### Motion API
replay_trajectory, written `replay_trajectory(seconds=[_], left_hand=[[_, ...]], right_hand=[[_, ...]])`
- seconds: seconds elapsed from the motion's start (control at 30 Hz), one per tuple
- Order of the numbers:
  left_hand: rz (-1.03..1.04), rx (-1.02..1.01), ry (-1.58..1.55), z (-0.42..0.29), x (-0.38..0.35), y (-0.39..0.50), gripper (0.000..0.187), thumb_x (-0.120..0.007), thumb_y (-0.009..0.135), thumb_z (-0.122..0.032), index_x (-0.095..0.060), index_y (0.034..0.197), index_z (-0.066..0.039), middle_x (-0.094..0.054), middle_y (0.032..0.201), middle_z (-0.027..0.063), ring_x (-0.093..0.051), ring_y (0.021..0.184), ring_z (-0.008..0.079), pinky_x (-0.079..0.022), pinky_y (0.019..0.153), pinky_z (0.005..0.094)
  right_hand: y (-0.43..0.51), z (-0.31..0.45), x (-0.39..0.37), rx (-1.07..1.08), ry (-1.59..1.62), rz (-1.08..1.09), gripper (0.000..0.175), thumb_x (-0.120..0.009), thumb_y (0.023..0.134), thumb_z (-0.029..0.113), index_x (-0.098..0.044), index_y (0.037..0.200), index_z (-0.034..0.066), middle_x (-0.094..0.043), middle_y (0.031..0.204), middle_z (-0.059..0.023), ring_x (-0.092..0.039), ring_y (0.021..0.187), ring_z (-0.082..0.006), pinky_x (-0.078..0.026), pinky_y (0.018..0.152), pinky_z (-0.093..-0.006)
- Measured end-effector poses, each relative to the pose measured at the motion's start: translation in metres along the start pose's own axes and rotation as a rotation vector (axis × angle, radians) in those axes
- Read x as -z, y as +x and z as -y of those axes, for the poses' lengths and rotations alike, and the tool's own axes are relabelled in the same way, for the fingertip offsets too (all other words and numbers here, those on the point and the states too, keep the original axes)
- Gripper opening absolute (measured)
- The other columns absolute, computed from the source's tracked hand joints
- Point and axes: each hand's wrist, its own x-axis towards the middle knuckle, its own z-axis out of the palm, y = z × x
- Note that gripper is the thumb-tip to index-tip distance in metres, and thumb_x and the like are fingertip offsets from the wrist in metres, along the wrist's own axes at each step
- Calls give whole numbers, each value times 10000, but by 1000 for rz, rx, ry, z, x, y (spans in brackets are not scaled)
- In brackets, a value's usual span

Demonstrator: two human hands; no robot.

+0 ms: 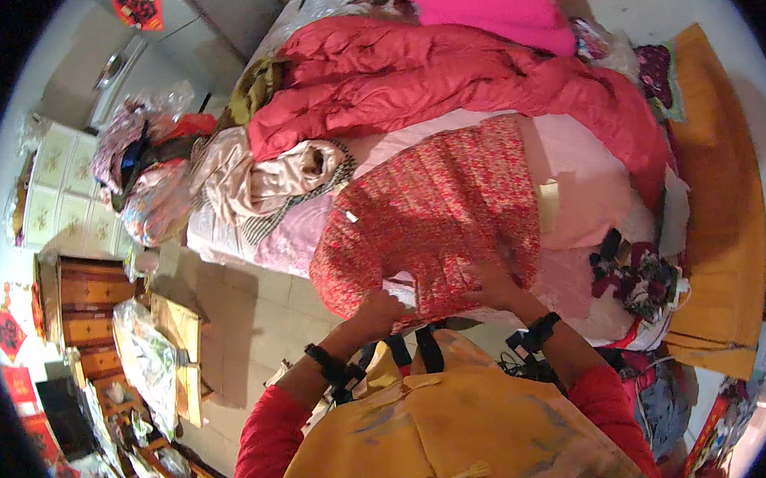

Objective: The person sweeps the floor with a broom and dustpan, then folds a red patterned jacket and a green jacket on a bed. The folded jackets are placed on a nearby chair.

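A red, multicoloured knitted garment point(434, 202) lies spread over the near side of a bed, with a small white tag on its left part. My left hand point(380, 312) is closed like a fist around the garment's near edge, beside a gap where something white shows. My right hand point(496, 286) rests on the garment's near right part; its fingers are blurred, and whether they pinch the knit is unclear. Both wrists wear dark bands.
A crumpled red quilt point(425, 79) covers the bed's far side. Satin-like pale pink cloth point(245, 175) lies at the left, dark patterned fabric point(639, 278) at the right. An orange-brown headboard point(721, 215) borders the bed. Left on the tiled floor stands a wooden table point(179, 330) with a plastic bag.
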Motion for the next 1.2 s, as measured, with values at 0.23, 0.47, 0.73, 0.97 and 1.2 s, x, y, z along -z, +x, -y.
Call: replay_trajectory(seconds=[0.23,0.47,0.73,0.97,1.2], left_hand=[[-364,88,-625,7,18,-3,260,-629,674,-140,-598,928,-95,-599,851,108,-553,821,351,-450,687,439],[-909,883,-1208,122,-73,-48,387,-673,765,-182,-481,1077,-61,-500,1019,69,-491,944,202,-447,767,341],[-215,1687,-2481,173,-147,-66,676,-581,794,-457,-337,1309,-92,-409,1230,198,-510,970,330,-466,774,406],[-528,810,-1348,185,-199,-72,322,-567,795,-222,-532,1086,-89,-578,985,105,-556,939,229,-452,815,363],[-1339,954,-1029,238,-30,-20,223,-661,735,-153,-529,833,-4,-544,792,39,-471,664,109,-411,562,263]], right_hand=[[61,114,-35,51,456,396,467,-638,753,300,-514,1109,23,-565,1061,-176,-547,989,-287,-420,859,-339],[62,116,-21,-117,249,95,342,-547,833,229,-528,1098,14,-609,957,-172,-600,855,-246,-455,725,-343],[43,137,0,-332,676,277,355,-494,878,254,-496,1136,10,-574,1024,-160,-551,927,-215,-426,795,-328],[15,96,-51,-361,603,248,475,-394,903,390,-413,1234,50,-534,1115,-189,-519,1021,-309,-398,862,-385],[12,54,-88,-254,489,-12,364,-452,885,317,-474,1155,74,-557,1036,-188,-544,926,-350,-430,787,-391]])
